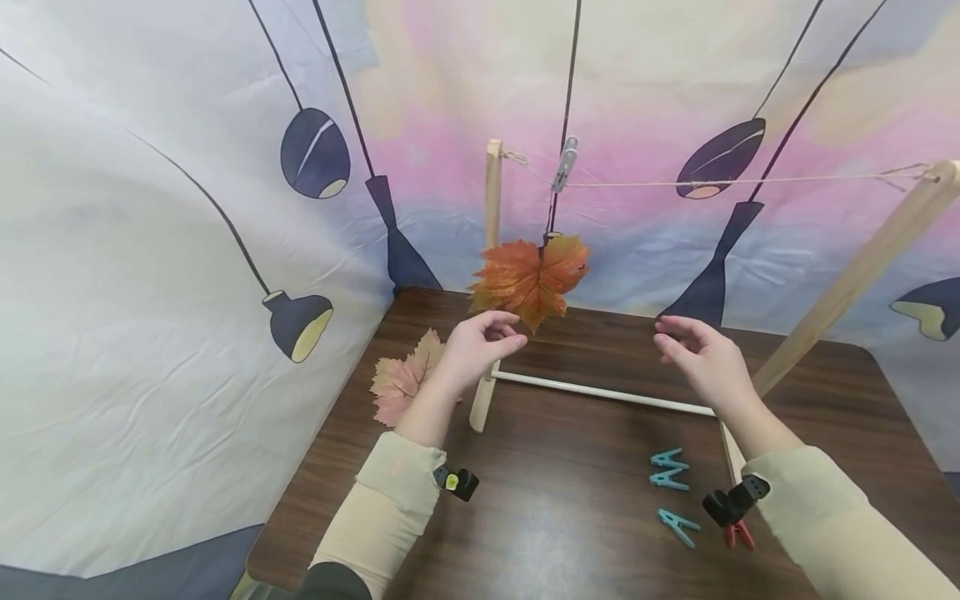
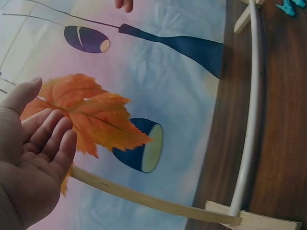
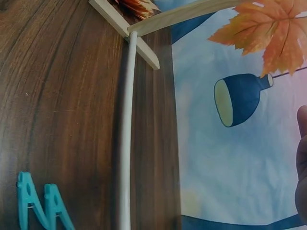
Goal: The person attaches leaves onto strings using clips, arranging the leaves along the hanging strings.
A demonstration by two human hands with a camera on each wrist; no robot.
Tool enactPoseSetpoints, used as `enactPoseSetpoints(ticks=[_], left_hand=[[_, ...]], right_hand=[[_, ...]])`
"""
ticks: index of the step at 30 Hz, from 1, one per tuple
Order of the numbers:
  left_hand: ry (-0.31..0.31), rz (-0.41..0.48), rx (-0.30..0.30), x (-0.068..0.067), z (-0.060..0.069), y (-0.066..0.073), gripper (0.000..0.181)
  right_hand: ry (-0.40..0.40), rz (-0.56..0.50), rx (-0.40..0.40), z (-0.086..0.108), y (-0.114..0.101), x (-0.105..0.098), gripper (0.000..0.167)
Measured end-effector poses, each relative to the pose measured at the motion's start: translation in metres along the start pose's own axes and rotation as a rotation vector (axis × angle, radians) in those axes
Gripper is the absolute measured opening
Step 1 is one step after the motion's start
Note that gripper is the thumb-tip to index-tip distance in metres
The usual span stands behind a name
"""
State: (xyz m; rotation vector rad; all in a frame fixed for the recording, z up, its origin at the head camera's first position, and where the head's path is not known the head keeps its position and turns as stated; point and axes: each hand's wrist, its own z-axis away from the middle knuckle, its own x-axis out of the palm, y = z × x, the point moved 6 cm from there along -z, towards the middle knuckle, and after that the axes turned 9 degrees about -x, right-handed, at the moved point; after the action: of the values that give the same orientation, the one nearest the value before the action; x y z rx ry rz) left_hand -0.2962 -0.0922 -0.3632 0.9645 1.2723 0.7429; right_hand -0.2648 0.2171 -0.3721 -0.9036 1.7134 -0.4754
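An orange maple leaf [image 1: 531, 279] hangs below a grey clothespin [image 1: 566, 164] clipped on a thin string [image 1: 637, 183]. Just under the leaf is my left hand [image 1: 480, 346], its fingers loosely bent. In the left wrist view those fingers overlap the leaf [image 2: 96, 112]; whether they touch it I cannot tell. My right hand [image 1: 701, 358] hovers near the frame's right post, fingers loosely bent and holding nothing. A paler pink leaf [image 1: 405, 379] lies on the table, partly behind my left forearm.
A wooden frame with a left post [image 1: 492, 196], a right post [image 1: 855, 275] and a white crossbar [image 1: 600, 390] stands on the brown table [image 1: 525, 500]. Several teal clothespins [image 1: 677, 527] and a red clothespin [image 1: 740, 535] lie at the right. A printed cloth [image 1: 637, 75] hangs behind.
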Motion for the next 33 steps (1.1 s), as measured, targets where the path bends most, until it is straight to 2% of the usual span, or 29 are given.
enactPoseSetpoints(ticks=[4,8,14,22,28,33], left_hand=[[-0.036,0.007,-0.026,0.005,0.001,-0.012,0.033],[-0.043,0.01,-0.047,0.006,0.004,-0.028,0.032],[-0.013,0.003,-0.045,0.001,0.01,-0.047,0.033],[0.013,-0.051,-0.038,0.002,0.013,-0.07,0.027],[0.04,-0.066,-0.076,-0.004,0.016,-0.098,0.03],[0.09,-0.014,-0.146,-0.017,0.025,-0.128,0.031]], right_hand=[[0.024,-0.005,0.001,0.006,0.006,0.002,0.048],[0.034,-0.026,0.031,0.012,0.013,0.006,0.047],[0.03,-0.02,0.07,0.024,0.027,0.012,0.048],[0.043,0.025,0.071,0.037,0.041,0.01,0.048],[0.043,0.048,0.078,0.05,0.052,0.011,0.046],[0.027,0.04,0.101,0.058,0.06,0.018,0.047]])
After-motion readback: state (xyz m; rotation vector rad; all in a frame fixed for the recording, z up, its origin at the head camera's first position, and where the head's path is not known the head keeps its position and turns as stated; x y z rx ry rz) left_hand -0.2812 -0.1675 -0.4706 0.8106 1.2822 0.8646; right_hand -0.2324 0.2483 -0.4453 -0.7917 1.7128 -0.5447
